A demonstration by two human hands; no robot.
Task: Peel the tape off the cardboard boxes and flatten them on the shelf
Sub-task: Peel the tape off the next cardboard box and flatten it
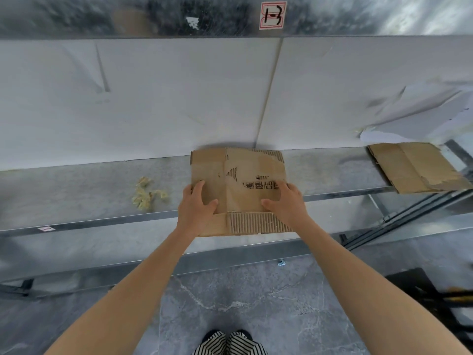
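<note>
- The flattened cardboard box point(238, 185) lay on the metal shelf point(76, 198), its near edge overhanging the front rail; no tape showed on it.
- The left hand point(197, 204) and right hand point(284, 201) rested on it with spread fingers, apparently pressing down rather than gripping.
- A second flattened box point(414, 166) lay well apart at the shelf's right end.
- Crumpled tape scraps point(147, 193), probably peeled strips, sat left of the hands.
- Both boxes were collapsed and held nothing, so the task looked nearly finished.
</note>
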